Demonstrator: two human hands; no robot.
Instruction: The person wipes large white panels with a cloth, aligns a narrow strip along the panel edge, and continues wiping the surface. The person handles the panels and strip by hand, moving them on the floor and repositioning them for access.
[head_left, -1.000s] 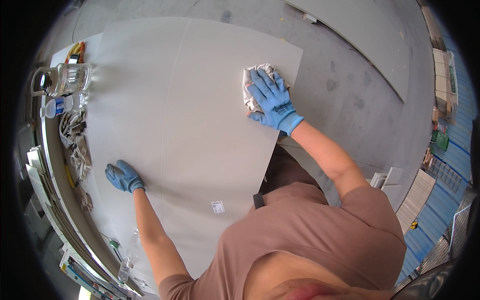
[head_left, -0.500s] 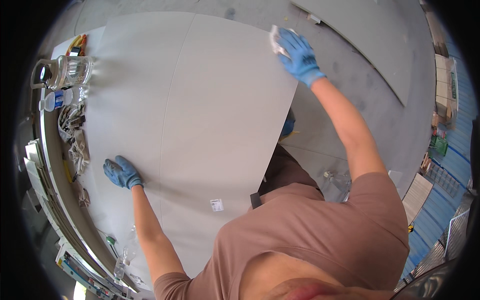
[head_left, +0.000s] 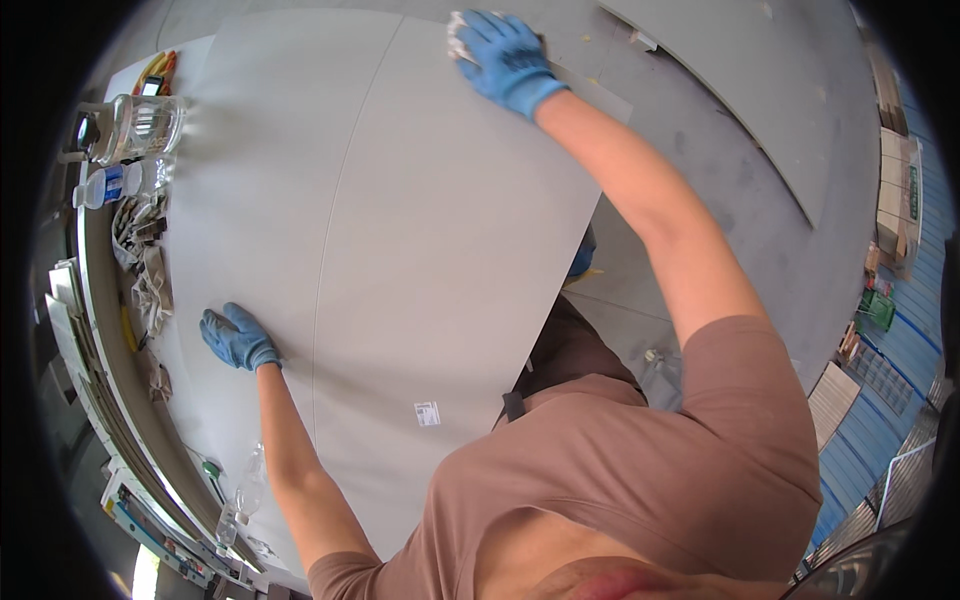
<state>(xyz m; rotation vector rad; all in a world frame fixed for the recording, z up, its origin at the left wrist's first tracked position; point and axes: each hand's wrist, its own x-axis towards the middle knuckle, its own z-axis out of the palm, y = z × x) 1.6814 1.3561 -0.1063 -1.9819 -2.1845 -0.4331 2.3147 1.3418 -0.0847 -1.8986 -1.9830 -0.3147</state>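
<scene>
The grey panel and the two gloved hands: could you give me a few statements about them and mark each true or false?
1. Both hands wear blue gloves. True.
2. The right hand presses a white cloth near the far edge of the grey panel. True.
3. The left hand holds a bottle. False: it rests flat near the panel's left edge, holding nothing.
4. A small label sits near the panel's near edge. True.
5. The clear jar stands in the panel's middle. False: it stands off the far left corner.
</scene>
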